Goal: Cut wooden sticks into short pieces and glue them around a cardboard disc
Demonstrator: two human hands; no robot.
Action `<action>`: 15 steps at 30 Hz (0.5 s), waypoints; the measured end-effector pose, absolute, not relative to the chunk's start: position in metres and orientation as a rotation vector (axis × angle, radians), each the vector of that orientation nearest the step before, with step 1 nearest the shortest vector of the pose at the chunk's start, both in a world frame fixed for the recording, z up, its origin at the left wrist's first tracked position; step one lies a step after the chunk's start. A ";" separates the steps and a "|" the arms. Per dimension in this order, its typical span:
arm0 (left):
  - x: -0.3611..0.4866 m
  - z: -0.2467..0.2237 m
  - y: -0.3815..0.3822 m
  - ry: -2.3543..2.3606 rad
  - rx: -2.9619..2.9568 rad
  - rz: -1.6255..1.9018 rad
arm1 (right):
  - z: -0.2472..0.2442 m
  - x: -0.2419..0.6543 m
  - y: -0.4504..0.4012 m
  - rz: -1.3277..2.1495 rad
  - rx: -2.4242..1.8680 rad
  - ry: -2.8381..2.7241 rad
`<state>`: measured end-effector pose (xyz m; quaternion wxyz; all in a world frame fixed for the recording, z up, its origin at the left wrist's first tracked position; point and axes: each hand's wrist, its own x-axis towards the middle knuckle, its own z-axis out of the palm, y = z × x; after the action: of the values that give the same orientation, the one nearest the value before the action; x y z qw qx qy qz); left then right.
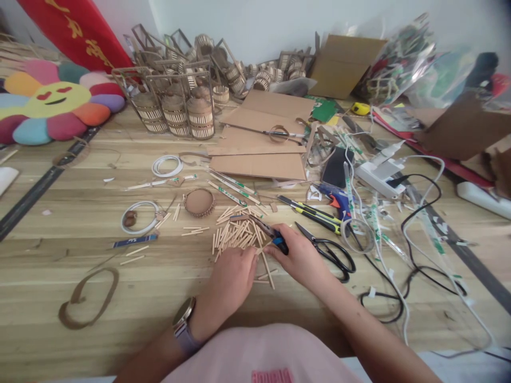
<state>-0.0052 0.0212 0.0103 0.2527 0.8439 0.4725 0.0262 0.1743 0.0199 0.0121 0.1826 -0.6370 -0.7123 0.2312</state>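
My right hand (297,250) is closed around the blue-and-black handle of what look like pliers (275,236), whose dark jaws point left over a pile of short wooden sticks (235,236). Close beside it, my left hand (231,274) is closed, with thumb and finger pinching a thin wooden stick (259,250) that is mostly hidden between the hands. Behind the pile is a small round brown basket base (199,202) with a beaded-looking rim. Black scissors (329,252) lie right of my right hand, near a yellow-and-black utility knife (313,213).
A blue glue gun (335,199), tape roll (357,235), power strip (381,175) and tangled cables (403,287) lie right. Cardboard (259,165) and small lidded baskets (175,117) stand behind. Coiled white cords (166,166) and a brown strip loop (114,287) lie left.
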 end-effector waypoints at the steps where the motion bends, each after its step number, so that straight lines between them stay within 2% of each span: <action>1: -0.005 0.010 0.021 1.289 2.299 0.072 | 0.011 0.173 0.020 0.640 -1.810 -2.002; 15: -0.006 0.011 0.023 1.371 2.340 0.001 | 0.004 0.162 0.015 0.457 -1.864 -2.006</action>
<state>-0.0061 0.0227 0.0114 0.2130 0.8430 0.4939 0.0003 0.1620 0.0148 0.0041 0.1818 -0.6603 -0.7105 0.1619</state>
